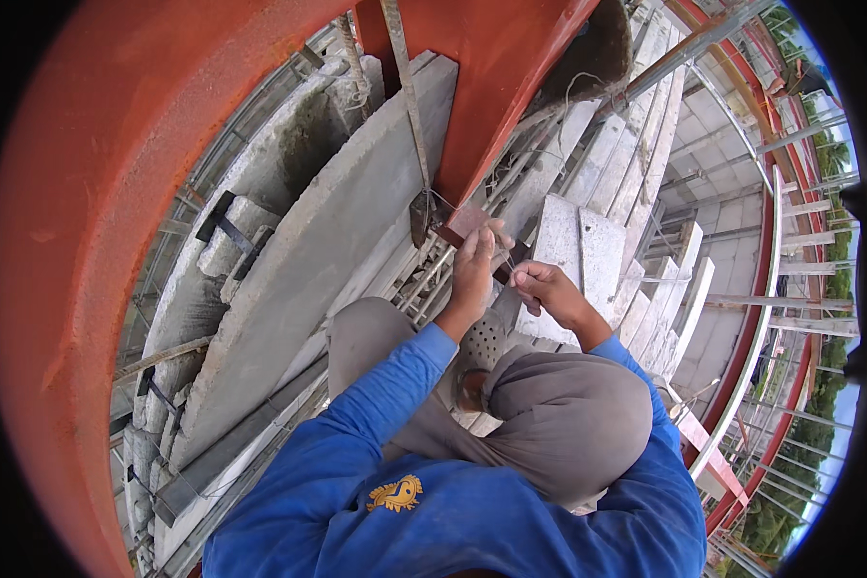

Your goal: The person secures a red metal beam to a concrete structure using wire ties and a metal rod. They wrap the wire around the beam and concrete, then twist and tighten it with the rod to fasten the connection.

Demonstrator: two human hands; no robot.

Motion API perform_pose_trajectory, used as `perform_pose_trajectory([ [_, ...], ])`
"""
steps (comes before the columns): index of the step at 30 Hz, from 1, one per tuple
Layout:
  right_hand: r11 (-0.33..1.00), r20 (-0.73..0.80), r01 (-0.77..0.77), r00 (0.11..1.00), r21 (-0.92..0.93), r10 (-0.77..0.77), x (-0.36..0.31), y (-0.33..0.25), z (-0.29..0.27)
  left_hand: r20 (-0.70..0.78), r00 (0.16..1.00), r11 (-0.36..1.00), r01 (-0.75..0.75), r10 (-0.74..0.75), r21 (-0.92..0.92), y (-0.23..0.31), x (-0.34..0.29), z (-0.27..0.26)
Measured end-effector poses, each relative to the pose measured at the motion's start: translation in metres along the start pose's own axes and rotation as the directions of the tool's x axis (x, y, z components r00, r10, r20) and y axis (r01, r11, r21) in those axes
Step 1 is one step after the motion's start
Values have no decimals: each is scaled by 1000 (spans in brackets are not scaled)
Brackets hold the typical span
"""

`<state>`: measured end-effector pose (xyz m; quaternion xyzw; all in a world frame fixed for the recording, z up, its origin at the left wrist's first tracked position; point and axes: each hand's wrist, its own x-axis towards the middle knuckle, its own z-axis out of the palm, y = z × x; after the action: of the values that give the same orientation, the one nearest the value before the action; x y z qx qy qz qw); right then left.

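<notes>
My left hand (pixel 472 277) is closed, fingertips pinched together beside the lower end of a red steel beam (pixel 496 106). Just to its right, my right hand (pixel 547 289) is curled, with thumb and forefinger pinching a thin strand that looks like wire (pixel 512 262). The strand spans the small gap between both hands; its far end is hidden by my fingers. Left of the beam's foot, a flat rusty bar (pixel 407 91) slants down to a dark metal piece (pixel 420 220), and a thin wire runs from there toward the beam.
A large grey concrete slab (pixel 332 217) leans at the left, by a curved red steel member (pixel 77 250). A pale board (pixel 573 252) and several planks (pixel 636 144) lie at the right. Below my hands are my shoe (pixel 482 342) and bent knees. Scaffold poles stand farther right.
</notes>
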<state>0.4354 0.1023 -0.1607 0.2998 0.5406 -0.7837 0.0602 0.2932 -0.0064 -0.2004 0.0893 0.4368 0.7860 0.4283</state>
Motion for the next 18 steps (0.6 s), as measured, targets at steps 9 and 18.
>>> perform_pose_trajectory([
  [9, 571, 22, 229, 938, -788, -346, 37, 7, -6, -52, 995, 764, -31, 83, 644, -1, 24, -51],
  [18, 441, 21, 245, 891, -863, -454, 34, 14, -26, 31, 959, 861, 238, -281, 450, 22, 12, -68],
])
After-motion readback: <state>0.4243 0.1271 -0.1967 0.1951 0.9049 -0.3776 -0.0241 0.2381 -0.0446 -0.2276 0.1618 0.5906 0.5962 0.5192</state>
